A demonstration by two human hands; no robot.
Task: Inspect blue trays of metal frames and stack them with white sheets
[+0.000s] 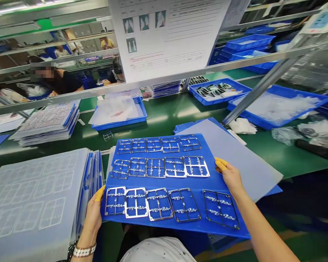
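I hold a blue plastic board (164,182) up over the green bench with both hands. Three rows of thin shiny metal frames (158,167) lie on it, several in each row. My left hand (94,213) grips the board's lower left edge, thumb on top, with a yellow finger cot on the thumb. My right hand (229,176) grips the right edge, also with yellow finger cots. Both hands are closed on the board.
A tall stack of boards under a translucent sheet (35,196) stands at my left. A grey sheet on blue boards (235,156) lies at the right. Blue trays (120,112) (278,105) sit further back. A paper sheet (166,32) hangs overhead. Other people work beyond the rail.
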